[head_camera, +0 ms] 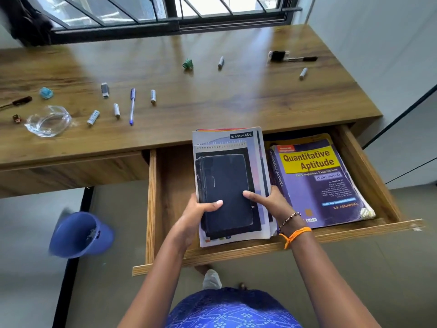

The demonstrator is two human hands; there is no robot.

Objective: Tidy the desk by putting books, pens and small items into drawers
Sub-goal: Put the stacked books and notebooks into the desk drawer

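Wide wooden desk under a barred window, pale wall to the right, grey floor below, and a blue bin sits on that floor left of the open drawer. Across the desktop there's a scatter: a blue pen lying near the left-centre, small grey cylinders around it, a clear glass dish toward the left edge, a green clip-like bit farther back, and a black marker at the far right. Down in the drawer, a purple "Quantitative Aptitude" book lies flat on the right side. And here's the action: a stack of notebooks, dark-covered book on top, a spiral pad under it, a "classmate" notebook beneath, is over the drawer's left half, just beside the purple book; whether it has touched the drawer bottom, I cannot tell. The left hand grips the stack's left edge, thumb laid across the dark cover. The right hand clasps the right edge, thumb on top too, fingers tucked underneath out of view. An orange band and a beaded bracelet sit on that right wrist.
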